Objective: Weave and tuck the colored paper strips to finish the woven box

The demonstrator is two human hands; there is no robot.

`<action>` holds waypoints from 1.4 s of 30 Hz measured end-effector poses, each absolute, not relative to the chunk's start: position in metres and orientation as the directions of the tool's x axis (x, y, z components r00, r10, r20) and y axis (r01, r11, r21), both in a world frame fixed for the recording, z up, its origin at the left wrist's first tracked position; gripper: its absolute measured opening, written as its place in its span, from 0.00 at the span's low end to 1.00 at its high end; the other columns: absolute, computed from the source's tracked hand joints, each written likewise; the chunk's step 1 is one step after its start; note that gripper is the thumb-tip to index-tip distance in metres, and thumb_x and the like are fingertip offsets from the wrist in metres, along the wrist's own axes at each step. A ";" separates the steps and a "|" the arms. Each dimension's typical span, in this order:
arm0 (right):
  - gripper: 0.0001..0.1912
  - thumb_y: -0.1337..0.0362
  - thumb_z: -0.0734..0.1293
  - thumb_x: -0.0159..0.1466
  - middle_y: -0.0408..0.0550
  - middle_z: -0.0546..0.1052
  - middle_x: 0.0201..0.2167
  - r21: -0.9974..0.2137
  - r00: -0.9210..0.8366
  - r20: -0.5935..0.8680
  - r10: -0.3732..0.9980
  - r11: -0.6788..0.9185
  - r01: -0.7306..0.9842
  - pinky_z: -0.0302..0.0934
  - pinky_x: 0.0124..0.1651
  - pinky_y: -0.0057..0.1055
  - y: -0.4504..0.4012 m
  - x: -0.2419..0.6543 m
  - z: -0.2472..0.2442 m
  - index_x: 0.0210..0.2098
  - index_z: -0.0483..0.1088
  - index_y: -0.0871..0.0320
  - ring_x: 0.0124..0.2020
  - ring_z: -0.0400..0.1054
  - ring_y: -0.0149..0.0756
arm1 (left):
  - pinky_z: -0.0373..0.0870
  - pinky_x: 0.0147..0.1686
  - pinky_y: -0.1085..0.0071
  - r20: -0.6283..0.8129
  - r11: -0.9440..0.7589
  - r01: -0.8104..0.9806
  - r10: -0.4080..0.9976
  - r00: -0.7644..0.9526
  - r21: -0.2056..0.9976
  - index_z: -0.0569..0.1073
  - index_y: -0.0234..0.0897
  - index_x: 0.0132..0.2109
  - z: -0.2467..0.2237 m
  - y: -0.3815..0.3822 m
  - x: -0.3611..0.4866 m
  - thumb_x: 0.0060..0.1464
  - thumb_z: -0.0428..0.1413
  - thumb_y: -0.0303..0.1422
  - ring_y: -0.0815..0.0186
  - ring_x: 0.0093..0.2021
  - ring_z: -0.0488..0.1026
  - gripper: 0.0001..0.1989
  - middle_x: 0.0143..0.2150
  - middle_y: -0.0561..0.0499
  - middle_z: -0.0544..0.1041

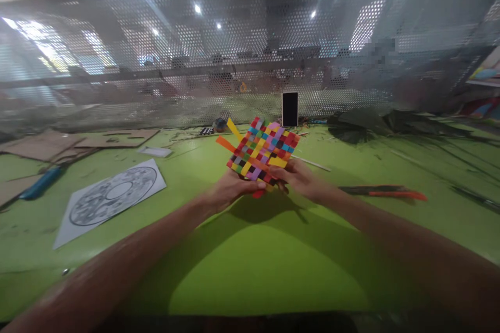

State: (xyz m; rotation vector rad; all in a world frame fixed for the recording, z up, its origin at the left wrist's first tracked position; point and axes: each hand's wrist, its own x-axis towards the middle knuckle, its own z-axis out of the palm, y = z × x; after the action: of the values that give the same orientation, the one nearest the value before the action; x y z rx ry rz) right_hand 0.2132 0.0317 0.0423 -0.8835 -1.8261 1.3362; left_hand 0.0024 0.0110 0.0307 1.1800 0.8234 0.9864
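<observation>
A woven paper mat (262, 150) of many-coloured strips is held up above the green table, tilted. Loose yellow and orange strip ends (225, 144) stick out at its upper left. My left hand (234, 190) grips the lower left edge, thumb on the front and fingers hidden behind. At the lower right, my right hand (292, 176) pinches the mat near a yellow strip end (277, 162). Both hands are closed on the mat. A small red end (258, 194) hangs beneath it by my left thumb.
On the green table (269, 270) lie a printed circular pattern sheet (117, 191), a blue tube-like object (42, 183), cardboard pieces (117, 138) and orange and dark strips (385, 191). A dark-screened device (289, 109) stands at the back before a perforated screen (250, 73). Dark leaf-like pieces (361, 122) lie back right.
</observation>
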 end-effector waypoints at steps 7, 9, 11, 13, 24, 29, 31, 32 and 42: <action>0.18 0.48 0.70 0.62 0.42 0.70 0.23 -0.931 -0.582 0.162 0.797 0.319 0.177 0.56 0.25 0.29 0.026 0.221 0.061 0.29 0.69 0.56 0.22 0.61 0.30 | 0.78 0.49 0.63 0.043 0.015 -0.156 0.932 0.361 0.988 0.81 0.33 0.43 0.028 0.010 0.004 0.37 0.75 0.26 0.60 0.44 0.81 0.22 0.47 0.42 0.84; 0.15 0.52 0.72 0.61 0.41 0.70 0.23 -0.930 -0.570 0.133 0.810 0.302 0.212 0.54 0.23 0.27 0.027 0.222 0.062 0.31 0.69 0.57 0.21 0.59 0.28 | 0.78 0.51 0.61 0.028 0.035 -0.162 0.928 0.371 0.986 0.81 0.34 0.45 0.027 0.009 0.003 0.37 0.75 0.27 0.57 0.47 0.81 0.24 0.47 0.42 0.84; 0.15 0.53 0.72 0.60 0.40 0.70 0.23 -0.924 -0.577 0.108 0.810 0.297 0.243 0.53 0.23 0.27 0.029 0.225 0.064 0.31 0.70 0.57 0.21 0.58 0.27 | 0.78 0.52 0.60 0.013 0.054 -0.151 0.912 0.410 0.987 0.81 0.34 0.48 0.028 0.008 0.000 0.41 0.74 0.31 0.54 0.50 0.81 0.25 0.50 0.41 0.83; 0.14 0.53 0.71 0.61 0.40 0.70 0.22 -0.910 -0.592 0.088 0.801 0.307 0.280 0.53 0.23 0.27 0.033 0.228 0.065 0.30 0.70 0.58 0.21 0.59 0.27 | 0.78 0.51 0.58 0.023 0.058 -0.149 0.871 0.491 0.987 0.80 0.35 0.51 0.031 0.009 -0.005 0.46 0.73 0.36 0.50 0.54 0.79 0.25 0.54 0.39 0.82; 0.17 0.51 0.73 0.60 0.48 0.77 0.31 -0.793 -0.451 0.302 0.840 0.484 0.371 0.62 0.32 0.32 0.050 0.230 0.054 0.39 0.72 0.57 0.30 0.69 0.37 | 0.81 0.44 0.65 0.100 -0.060 -0.228 0.980 0.170 0.972 0.81 0.35 0.44 0.030 0.023 -0.008 0.44 0.74 0.36 0.60 0.42 0.82 0.20 0.45 0.44 0.85; 0.21 0.52 0.73 0.61 0.41 0.71 0.28 -0.880 -0.277 0.331 0.902 0.401 0.255 0.64 0.33 0.33 0.042 0.222 0.038 0.46 0.64 0.55 0.30 0.67 0.36 | 0.80 0.47 0.62 0.027 0.002 -0.169 0.986 0.166 0.986 0.82 0.34 0.43 0.024 0.020 -0.001 0.39 0.76 0.36 0.57 0.42 0.83 0.22 0.43 0.43 0.85; 0.19 0.54 0.73 0.61 0.41 0.70 0.29 -0.882 -0.224 0.345 0.912 0.396 0.256 0.64 0.34 0.33 0.036 0.218 0.035 0.41 0.61 0.54 0.30 0.66 0.35 | 0.80 0.47 0.62 0.023 0.002 -0.177 0.989 0.144 0.984 0.83 0.34 0.43 0.022 0.020 0.000 0.39 0.76 0.37 0.56 0.42 0.83 0.23 0.44 0.43 0.85; 0.17 0.54 0.72 0.61 0.42 0.70 0.30 -0.867 -0.227 0.362 0.904 0.416 0.274 0.63 0.34 0.33 0.033 0.217 0.035 0.39 0.61 0.54 0.31 0.66 0.35 | 0.80 0.47 0.62 0.032 -0.008 -0.178 0.991 0.133 0.984 0.83 0.34 0.42 0.021 0.021 0.001 0.38 0.76 0.38 0.56 0.42 0.83 0.23 0.44 0.43 0.85; 0.13 0.55 0.70 0.65 0.44 0.74 0.26 -0.713 -0.407 0.394 0.824 0.553 0.430 0.56 0.33 0.31 0.037 0.219 0.039 0.30 0.71 0.57 0.27 0.63 0.33 | 0.76 0.55 0.60 0.074 -0.052 -0.168 0.989 0.125 0.984 0.83 0.35 0.44 0.017 0.020 0.001 0.37 0.76 0.40 0.53 0.50 0.81 0.26 0.45 0.44 0.85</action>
State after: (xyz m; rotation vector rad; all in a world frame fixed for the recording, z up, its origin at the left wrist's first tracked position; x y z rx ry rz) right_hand 0.2187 0.0373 0.0394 -1.0067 -2.0382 0.6693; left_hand 0.0009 0.0200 0.0168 1.1912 0.9622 1.2313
